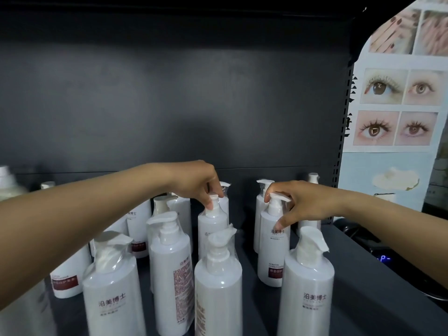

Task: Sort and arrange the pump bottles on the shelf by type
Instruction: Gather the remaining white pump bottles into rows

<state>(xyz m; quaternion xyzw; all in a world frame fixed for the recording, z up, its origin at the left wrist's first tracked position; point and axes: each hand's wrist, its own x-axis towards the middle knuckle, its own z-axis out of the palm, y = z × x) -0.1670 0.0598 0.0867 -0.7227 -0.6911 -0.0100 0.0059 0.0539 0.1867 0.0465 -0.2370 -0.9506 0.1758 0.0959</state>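
Left hand point(198, 183) pinches the pump top of a white bottle point(212, 229) at twelve o'clock; right hand point(298, 204), fingers curled, grips another bottle's pump point(276, 204) at two o'clock.

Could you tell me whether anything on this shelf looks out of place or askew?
Nothing is spilled or toppled, but the pump bottles face mixed ways: one front bottle shows its back-label text, while its neighbour shows the front.

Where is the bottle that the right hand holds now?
The bottle stands right of centre on the shelf, the right hand gripping its pump.
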